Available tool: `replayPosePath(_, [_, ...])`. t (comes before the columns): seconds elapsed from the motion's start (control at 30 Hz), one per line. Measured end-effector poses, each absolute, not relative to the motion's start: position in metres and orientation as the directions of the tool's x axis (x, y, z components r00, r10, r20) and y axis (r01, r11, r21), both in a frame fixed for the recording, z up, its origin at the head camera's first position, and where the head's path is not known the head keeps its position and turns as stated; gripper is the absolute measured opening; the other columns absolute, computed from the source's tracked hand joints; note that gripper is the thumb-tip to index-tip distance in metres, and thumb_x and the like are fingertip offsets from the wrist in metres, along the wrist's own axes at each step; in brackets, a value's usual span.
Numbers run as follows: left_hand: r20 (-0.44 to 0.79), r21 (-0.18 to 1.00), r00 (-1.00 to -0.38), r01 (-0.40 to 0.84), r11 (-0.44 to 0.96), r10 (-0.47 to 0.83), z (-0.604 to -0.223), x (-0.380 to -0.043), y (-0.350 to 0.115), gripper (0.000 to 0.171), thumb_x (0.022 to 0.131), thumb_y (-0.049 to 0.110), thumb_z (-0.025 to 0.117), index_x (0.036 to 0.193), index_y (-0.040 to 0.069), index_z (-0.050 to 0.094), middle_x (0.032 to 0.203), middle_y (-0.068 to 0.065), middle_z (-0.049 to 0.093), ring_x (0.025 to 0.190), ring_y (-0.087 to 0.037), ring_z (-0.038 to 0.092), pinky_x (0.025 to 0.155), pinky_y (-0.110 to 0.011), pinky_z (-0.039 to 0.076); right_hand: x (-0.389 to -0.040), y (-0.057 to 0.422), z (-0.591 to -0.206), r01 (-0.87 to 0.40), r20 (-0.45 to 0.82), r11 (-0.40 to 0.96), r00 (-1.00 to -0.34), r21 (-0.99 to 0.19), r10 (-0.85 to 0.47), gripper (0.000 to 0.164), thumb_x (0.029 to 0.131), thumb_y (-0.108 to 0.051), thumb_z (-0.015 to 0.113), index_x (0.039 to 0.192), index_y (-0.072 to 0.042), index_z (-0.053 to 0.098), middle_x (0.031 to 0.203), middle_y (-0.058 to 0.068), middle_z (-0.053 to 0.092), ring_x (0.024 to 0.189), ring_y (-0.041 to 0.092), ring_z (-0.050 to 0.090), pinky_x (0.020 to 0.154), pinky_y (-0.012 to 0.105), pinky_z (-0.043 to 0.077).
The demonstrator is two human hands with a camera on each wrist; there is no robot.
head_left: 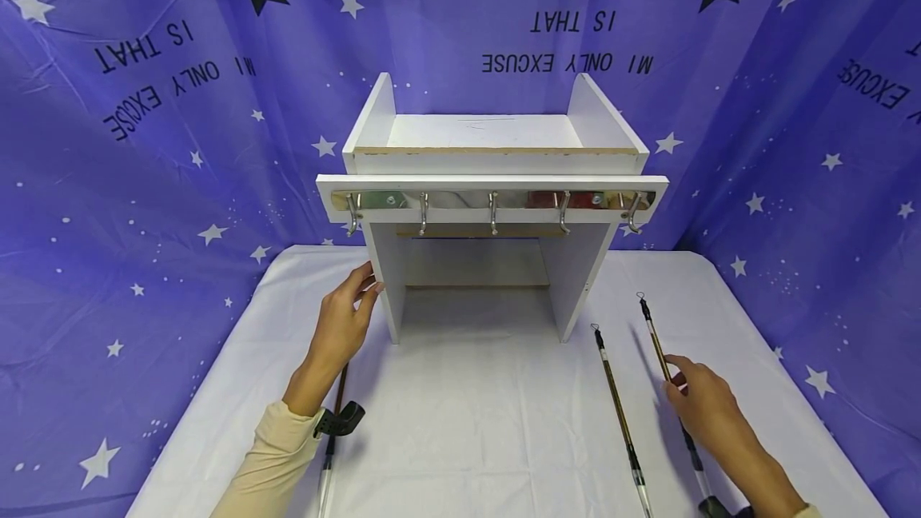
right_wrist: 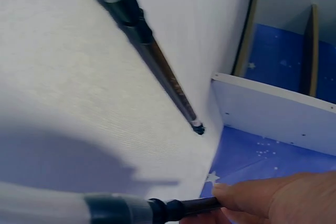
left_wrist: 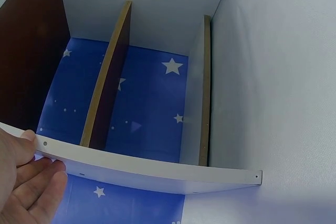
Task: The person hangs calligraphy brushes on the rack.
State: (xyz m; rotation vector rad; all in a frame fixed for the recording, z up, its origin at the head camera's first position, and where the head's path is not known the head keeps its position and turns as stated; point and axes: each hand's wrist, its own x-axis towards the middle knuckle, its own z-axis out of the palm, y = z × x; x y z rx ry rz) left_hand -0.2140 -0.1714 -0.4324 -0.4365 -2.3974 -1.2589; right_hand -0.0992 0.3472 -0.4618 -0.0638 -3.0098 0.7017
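Observation:
A white wooden rack [head_left: 460,183] with a row of metal hooks stands on the table, its upper tray facing up. At its left side panel [head_left: 384,294], my left hand [head_left: 340,324] grips the edge, thumb on one face and fingers on the other, as the left wrist view shows. To the right of the rack, my right hand [head_left: 708,402] pinches a calligraphy brush [head_left: 653,336] by its dark shaft. The brush has a hanging loop at its far end and a pale section near me. A second brush [head_left: 615,394] lies just left of that hand.
Another brush [head_left: 340,388] lies beneath my left forearm, partly hidden. A white cloth [head_left: 468,438] covers the table. Purple curtains [head_left: 446,38] with stars and lettering hang behind and on both sides, close to the rack's back.

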Motion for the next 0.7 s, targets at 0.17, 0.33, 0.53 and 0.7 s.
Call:
replayPosePath(0.17, [0.479,0.705,-0.873,0.445,0.552,0.092,-0.433,-0.215,-0.172,0.039,0.108,0.010,0.062,0.144,-0.003,0.059,0.137,-0.024,0.068,0.124,-0.040,0.069,0.103,-0.053,0.059,-0.098,0.342,-0.452,-0.012,0.169,0.898,-0.983,-0.441,0.070,0.044,0.097,-0.003,0.070,0.136,0.014,0.057,0.096,0.023,0.070,0.085,0.038,0.070,0.066,0.049,0.059])
replayPosePath(0.33, [0.478,0.706,-0.874,0.444,0.552,0.090,-0.433,-0.215,-0.172,0.039,0.108,0.011,0.061,0.145,-0.002,0.059,0.138,-0.023,0.068,0.123,-0.039,0.069,0.103,-0.053,0.059,-0.095,0.336,-0.442,-0.063,0.327,0.888,-0.939,-0.456,0.102,0.045,0.094,0.001,0.073,0.135,0.012,0.059,0.095,0.025,0.070,0.082,0.040,0.070,0.059,0.038,0.055])
replayPosePath(0.53, [0.486,0.707,-0.869,0.453,0.544,0.091,-0.432,-0.215,-0.172,0.038,0.108,0.009,0.061,0.144,-0.001,0.059,0.138,-0.022,0.068,0.125,-0.039,0.068,0.104,-0.052,0.059,-0.095,0.327,-0.425,-0.089,0.441,0.870,-0.884,-0.485,0.155,0.045,0.095,0.000,0.073,0.138,0.009,0.061,0.100,0.026,0.069,0.085,0.043,0.071,0.063,0.018,0.051])
replayPosePath(0.7, [0.495,0.705,-0.865,0.458,0.542,0.088,-0.433,-0.215,-0.171,0.038,0.107,0.009,0.062,0.144,-0.001,0.060,0.137,-0.022,0.068,0.124,-0.038,0.069,0.103,-0.051,0.059,-0.093,0.319,-0.415,-0.095,0.478,0.851,-0.856,-0.517,0.195,0.048,0.097,-0.001,0.072,0.143,0.004,0.060,0.107,0.024,0.069,0.091,0.041,0.071,0.068,-0.007,0.034])
